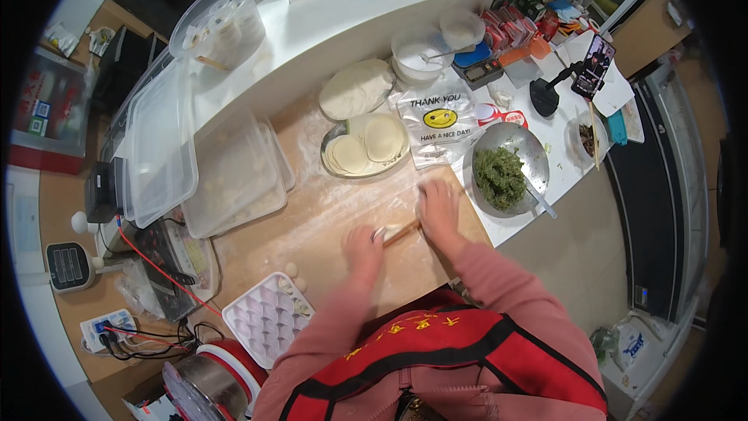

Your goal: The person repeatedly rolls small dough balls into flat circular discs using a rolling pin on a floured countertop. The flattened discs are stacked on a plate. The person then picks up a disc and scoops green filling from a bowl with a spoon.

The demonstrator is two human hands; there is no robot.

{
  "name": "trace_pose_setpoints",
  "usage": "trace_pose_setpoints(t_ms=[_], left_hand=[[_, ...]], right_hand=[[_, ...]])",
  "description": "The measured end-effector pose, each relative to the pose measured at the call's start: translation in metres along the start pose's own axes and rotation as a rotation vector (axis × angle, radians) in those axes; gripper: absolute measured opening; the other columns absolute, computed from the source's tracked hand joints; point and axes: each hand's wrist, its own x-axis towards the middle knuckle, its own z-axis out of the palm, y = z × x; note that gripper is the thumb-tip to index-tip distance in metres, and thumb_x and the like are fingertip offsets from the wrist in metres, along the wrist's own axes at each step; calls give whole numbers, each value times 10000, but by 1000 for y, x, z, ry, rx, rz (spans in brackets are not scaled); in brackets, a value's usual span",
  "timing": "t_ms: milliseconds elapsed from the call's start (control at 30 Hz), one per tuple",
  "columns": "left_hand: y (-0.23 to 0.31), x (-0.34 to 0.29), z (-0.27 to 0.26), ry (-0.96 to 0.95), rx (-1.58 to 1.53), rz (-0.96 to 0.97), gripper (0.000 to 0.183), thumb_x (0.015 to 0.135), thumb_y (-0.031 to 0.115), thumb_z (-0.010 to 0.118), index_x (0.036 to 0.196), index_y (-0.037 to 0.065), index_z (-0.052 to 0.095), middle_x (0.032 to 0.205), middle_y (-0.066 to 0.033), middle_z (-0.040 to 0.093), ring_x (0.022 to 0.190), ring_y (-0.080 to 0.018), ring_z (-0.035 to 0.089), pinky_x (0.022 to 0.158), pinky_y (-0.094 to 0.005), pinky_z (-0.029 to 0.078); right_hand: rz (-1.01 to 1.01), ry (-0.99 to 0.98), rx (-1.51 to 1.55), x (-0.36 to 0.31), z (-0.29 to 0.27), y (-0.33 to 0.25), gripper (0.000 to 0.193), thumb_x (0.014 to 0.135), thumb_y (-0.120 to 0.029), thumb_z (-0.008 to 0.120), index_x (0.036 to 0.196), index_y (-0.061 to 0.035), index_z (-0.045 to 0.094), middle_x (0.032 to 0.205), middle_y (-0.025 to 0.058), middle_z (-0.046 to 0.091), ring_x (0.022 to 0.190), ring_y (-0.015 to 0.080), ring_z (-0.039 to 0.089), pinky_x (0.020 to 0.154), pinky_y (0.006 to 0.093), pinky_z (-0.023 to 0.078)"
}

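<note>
The slim wooden rolling pin lies just below frame centre, over the floured wooden board, between left hand and right hand. Blur obscures the fingers; clamped or apart cannot be determined. The pin is probably light and rigid; grip near its 2 ends. The thin, round dough wrappers, upper centre, look soft and tear-prone; lift by the edges.

One fisheye view looks steeply down from the person's head, above the red apron at six o'clock, facing across the table toward the white ledge at twelve. It sits near, with the hands mid-frame and straight edges bowing toward a dark round rim.
</note>
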Motion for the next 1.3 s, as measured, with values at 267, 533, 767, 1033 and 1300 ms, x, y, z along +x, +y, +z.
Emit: trace_pose_setpoints(t_ms=[267, 533, 767, 1033, 1300], left_hand=[[-5, 9, -7, 49, -15, 65, 120, 878, 214, 747, 878, 107, 694, 908, -83, 676, 936, -308, 631, 873, -470, 441], [-17, -3, -15, 96, -17, -79, 111, 895, 199, 744, 918, 101, 698, 901, -77, 665, 930, -307, 619, 888, -459, 429], [-21, 26, -11, 45, -93, 79, 146, 867, 194, 770, 951, 92, 707, 917, -66, 673, 936, -296, 622, 884, -456, 431], [-31, 5, -18, -17, -244, -188, 103, 856, 187, 778, 907, 104, 743, 915, -64, 699, 920, -289, 650, 893, -462, 449], [11, 25, -1, 58, 6, 154, 104, 876, 184, 768, 946, 111, 740, 873, -65, 698, 879, -282, 654, 830, -416, 459]], right_hand=[[22, 20, 9, 16, 0, -15, 228, 921, -135, 645, 1146, -107, 670, 1187, 96, 627, 1131, 317, 576, 995, 478, 402], [1, -118, 5, -18, -21, -2, 252, 908, -117, 649, 1160, -112, 670, 1182, 100, 630, 1125, 323, 578, 984, 479, 400], [82, 80, 7, 46, 18, -1, 241, 911, -179, 676, 1135, -96, 649, 1155, 101, 615, 1115, 317, 572, 984, 491, 394], [-277, -342, 196, -67, -25, 48, 296, 905, -283, 735, 1124, -103, 649, 1168, 131, 609, 1146, 352, 554, 1068, 498, 363], [-247, -155, 135, -4, -7, -3, 316, 916, -284, 716, 1146, -84, 631, 1156, 130, 609, 1131, 335, 557, 1007, 475, 388]])
